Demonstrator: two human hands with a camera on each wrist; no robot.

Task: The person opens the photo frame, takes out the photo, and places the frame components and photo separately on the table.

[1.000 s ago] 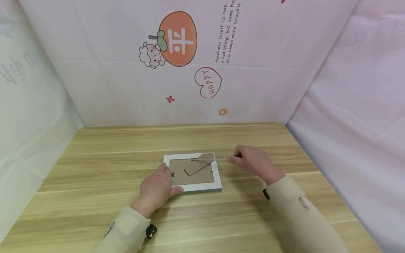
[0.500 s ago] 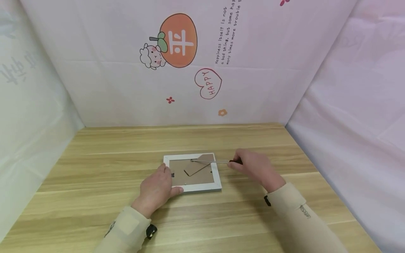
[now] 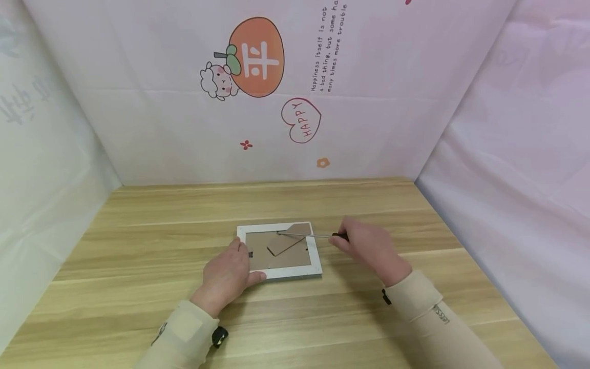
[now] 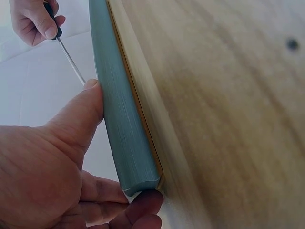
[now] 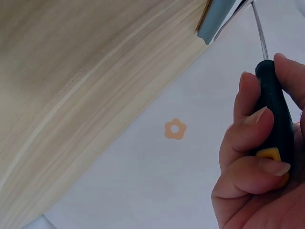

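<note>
A picture frame (image 3: 286, 271) lies back side up on the table, with a white rim, a blue-green side edge and a brown backing board (image 3: 260, 243). My left hand (image 3: 226, 271) grips its left end. In the left wrist view the thumb (image 4: 83, 112) presses the frame's long side while the fingers curl round the corner. A screwdriver (image 5: 276, 109) with a dark green and yellow handle is held in my right hand (image 3: 369, 246), fingers wrapped round it. Its thin metal shaft (image 3: 318, 236) reaches over the frame, the tip by a small dark tab (image 3: 278, 233) at the backing's far edge.
A brown stand leg (image 3: 288, 243) lies slanted on the backing. More dark tabs sit at the left and right edges of the backing. The wooden table (image 3: 184, 205) meets a printed white cloth (image 3: 184, 138) behind and plain-looking cloth at both sides.
The right hand has dipped slightly and the screwdriver handle has tilted a little, its tip staying by the same tab. The left hand and picture frame stay in place.
</note>
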